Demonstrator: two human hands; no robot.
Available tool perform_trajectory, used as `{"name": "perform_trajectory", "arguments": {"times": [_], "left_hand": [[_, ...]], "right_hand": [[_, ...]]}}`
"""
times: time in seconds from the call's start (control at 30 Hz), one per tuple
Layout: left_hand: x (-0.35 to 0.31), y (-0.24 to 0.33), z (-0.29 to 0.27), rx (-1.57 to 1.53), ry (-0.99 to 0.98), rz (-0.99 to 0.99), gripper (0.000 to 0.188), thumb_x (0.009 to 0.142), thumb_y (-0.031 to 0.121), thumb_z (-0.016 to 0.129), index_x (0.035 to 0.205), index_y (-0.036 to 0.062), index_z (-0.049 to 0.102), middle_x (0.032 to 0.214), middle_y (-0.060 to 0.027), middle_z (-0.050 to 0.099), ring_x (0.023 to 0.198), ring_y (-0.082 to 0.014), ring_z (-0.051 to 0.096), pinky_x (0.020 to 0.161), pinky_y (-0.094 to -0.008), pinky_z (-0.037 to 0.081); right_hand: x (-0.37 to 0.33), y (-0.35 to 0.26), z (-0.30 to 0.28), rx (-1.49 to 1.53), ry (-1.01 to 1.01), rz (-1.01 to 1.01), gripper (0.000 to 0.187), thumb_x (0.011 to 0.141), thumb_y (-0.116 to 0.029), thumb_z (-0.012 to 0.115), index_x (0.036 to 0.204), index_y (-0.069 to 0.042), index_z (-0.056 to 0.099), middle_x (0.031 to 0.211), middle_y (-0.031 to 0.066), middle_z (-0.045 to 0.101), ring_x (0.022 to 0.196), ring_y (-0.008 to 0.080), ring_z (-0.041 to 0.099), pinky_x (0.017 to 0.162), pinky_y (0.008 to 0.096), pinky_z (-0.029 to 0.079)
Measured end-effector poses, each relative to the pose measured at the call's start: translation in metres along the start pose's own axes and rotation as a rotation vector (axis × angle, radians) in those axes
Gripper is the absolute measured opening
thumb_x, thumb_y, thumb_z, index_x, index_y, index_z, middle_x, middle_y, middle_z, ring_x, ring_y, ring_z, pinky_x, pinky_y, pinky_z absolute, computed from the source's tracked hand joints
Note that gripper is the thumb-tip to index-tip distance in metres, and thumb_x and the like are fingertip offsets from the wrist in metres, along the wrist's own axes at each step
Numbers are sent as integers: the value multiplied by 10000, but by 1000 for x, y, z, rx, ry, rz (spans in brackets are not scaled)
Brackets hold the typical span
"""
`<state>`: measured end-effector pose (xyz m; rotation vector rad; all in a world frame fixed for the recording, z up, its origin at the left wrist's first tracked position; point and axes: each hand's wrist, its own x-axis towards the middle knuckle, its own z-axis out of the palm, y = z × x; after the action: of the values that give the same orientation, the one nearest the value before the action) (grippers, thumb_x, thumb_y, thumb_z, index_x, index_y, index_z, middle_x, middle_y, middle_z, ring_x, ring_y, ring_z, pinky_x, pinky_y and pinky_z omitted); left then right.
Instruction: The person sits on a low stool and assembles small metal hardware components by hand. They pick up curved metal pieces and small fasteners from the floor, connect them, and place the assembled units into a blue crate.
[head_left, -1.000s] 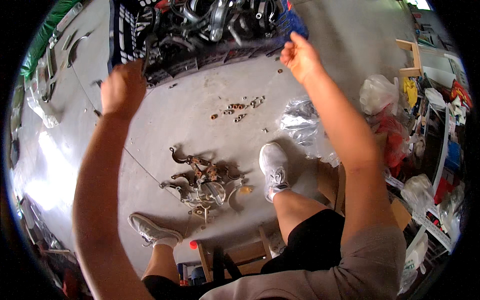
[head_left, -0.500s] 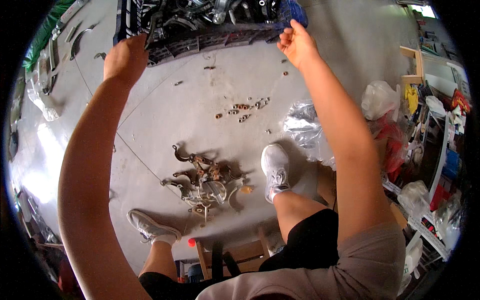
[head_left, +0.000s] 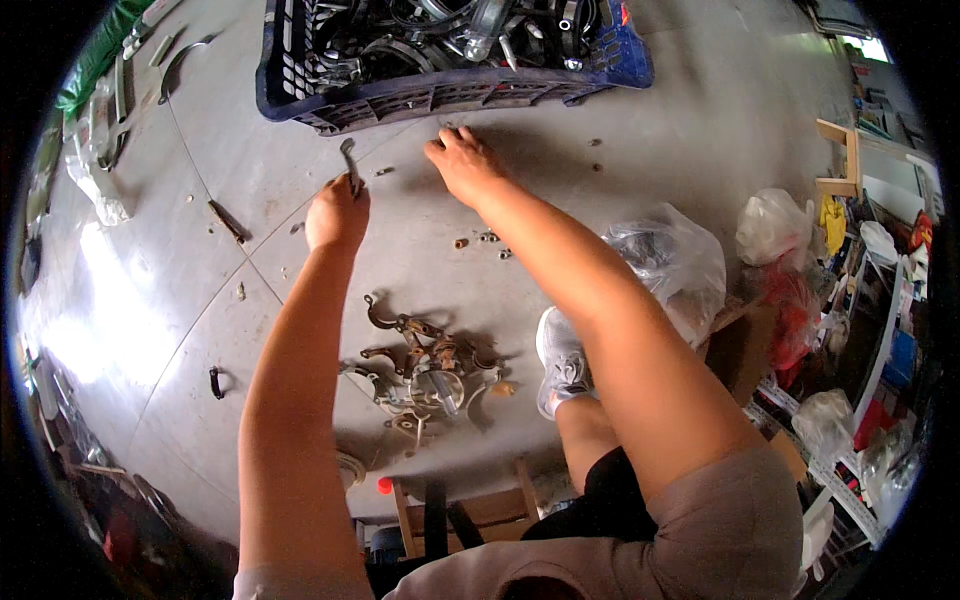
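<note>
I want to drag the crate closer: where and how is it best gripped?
Probably by the near rim of the crate, toward both its corners, coming from the person's side: that long edge faces the person, while metal parts crowd the inside.

Gripping a curved metal strip (head_left: 349, 158) in the left hand (head_left: 338, 212), upper left of centre. Holding the right hand (head_left: 465, 166) below the blue plastic crate (head_left: 450, 97), top centre.

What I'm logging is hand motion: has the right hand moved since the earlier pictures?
Yes: against the pile of metal parts, the right hand has moved left and come closer to it.
</note>
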<state>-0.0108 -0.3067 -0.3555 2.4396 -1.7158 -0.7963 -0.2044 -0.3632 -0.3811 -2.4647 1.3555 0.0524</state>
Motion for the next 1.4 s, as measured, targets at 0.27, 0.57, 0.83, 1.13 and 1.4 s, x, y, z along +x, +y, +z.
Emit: {"name": "perform_trajectory", "arguments": {"times": [0.27, 0.57, 0.83, 1.13, 1.4], "left_hand": [[19, 20, 32, 43, -125, -73, 269, 851, 309, 429, 955, 96, 556, 1024, -139, 572, 925, -330, 562, 744, -424, 461], [-117, 33, -49, -630, -126, 191, 229, 771, 234, 592, 843, 17, 590, 721, -131, 617, 705, -262, 609, 643, -344, 462], [-264, 45, -180, -1064, -132, 244, 138, 757, 43, 628, 885, 2, 598, 738, -24, 621, 722, -73, 564, 648, -240, 468], [-405, 51, -265, -1157, 19, 516, 156, 771, 34, 628, 917, -12, 599, 786, -44, 636, 722, -79, 575, 648, -226, 467], [-458, 39, -285, -1324, 36, 482, 147, 805, 128, 628, 883, 4, 610, 712, 17, 580, 643, -46, 494, 565, -197, 402]], "right_hand": [[-38, 3, 15, 493, -83, 235, 71, 722, -66, 503, 789, -45, 511, 828, 96, 529, 799, 216, 543, 682, 351, 487], [-100, -72, -82, 1732, -614, 691, 204, 789, -269, 584, 833, -72, 558, 710, -4, 510, 642, 94, 478, 540, 245, 410], [-188, -164, -223, 1546, -593, 348, 267, 847, -323, 557, 864, -57, 565, 721, 1, 526, 580, 71, 422, 495, 203, 333], [-304, -248, -333, 1524, -388, 177, 191, 840, -252, 572, 811, -63, 557, 690, -2, 524, 557, 54, 421, 471, 187, 312], [-343, -301, -344, 1606, -165, 90, 151, 859, -214, 541, 791, -80, 557, 685, -17, 496, 569, 50, 393, 502, 194, 309]]}}
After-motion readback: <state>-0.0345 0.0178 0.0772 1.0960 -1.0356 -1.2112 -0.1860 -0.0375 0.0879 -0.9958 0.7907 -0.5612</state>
